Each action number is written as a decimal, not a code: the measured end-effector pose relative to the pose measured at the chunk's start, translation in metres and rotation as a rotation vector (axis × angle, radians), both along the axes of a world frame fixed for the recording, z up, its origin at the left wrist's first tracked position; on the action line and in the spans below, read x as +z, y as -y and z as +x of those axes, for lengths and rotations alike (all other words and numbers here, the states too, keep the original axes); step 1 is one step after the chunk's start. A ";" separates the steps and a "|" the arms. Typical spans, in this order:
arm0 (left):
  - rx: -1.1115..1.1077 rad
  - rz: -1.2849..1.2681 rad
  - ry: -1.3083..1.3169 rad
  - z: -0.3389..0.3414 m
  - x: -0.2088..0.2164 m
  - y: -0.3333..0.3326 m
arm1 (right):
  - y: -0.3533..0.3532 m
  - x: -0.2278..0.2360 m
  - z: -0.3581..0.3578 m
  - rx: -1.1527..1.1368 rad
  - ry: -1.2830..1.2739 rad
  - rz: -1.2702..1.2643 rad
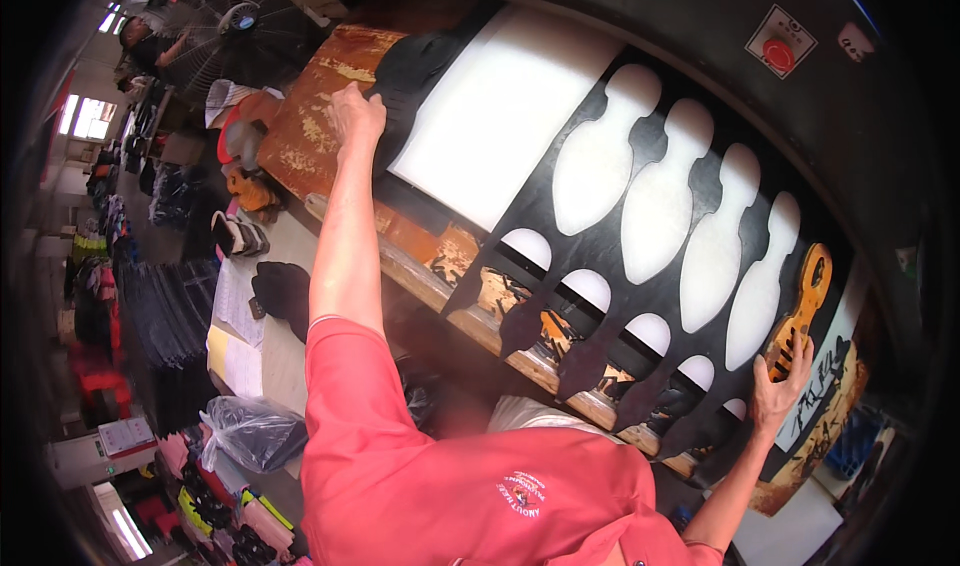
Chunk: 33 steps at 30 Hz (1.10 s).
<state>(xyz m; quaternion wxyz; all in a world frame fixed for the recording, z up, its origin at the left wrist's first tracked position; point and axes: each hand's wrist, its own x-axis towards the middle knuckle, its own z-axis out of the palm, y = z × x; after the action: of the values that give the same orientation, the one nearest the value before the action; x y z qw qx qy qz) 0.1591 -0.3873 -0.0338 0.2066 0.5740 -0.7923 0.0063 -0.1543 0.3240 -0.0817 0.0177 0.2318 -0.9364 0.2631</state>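
Your left grip (358,118) is by black sheets (412,71); I can't tell if it pinches. Your right grip (782,386) spreads on the orange cutter (803,311). A clear bag (252,434) holds dark stuff.

Orange template (815,276): smooth, glossy | black sheet (575,251): matt, possibly fabric | worktop (308,131): scuffed wood, rough patches | bag (258,434): clear plastic, glossy
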 end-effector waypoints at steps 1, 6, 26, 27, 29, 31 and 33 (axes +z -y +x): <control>-0.036 -0.055 -0.048 -0.010 -0.002 -0.007 | 0.001 0.000 0.000 0.033 0.000 -0.016; -0.713 -0.010 -0.363 -0.133 -0.032 -0.126 | 0.005 0.004 0.002 -0.012 -0.008 -0.010; -1.127 0.123 0.055 -0.272 -0.063 -0.424 | -0.005 0.058 -0.003 -0.058 0.547 -0.737; -1.133 0.122 0.050 -0.259 -0.060 -0.430 | -0.007 0.061 -0.002 -0.048 0.540 -0.742; -1.144 0.136 0.063 -0.232 -0.055 -0.443 | -0.008 0.066 -0.001 -0.025 0.498 -0.707; -1.150 0.171 0.034 -0.206 -0.051 -0.456 | -0.009 0.069 -0.003 -0.003 0.428 -0.626; -1.151 0.205 0.026 -0.181 -0.048 -0.469 | -0.010 0.068 -0.005 -0.018 0.416 -0.583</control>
<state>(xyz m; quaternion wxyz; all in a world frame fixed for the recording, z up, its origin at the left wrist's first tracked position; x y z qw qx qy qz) -0.0219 0.0820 -0.0819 0.1103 0.0680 -0.9757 -0.1768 -0.1590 0.3337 -0.0139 -0.1054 0.1503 -0.8075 0.5605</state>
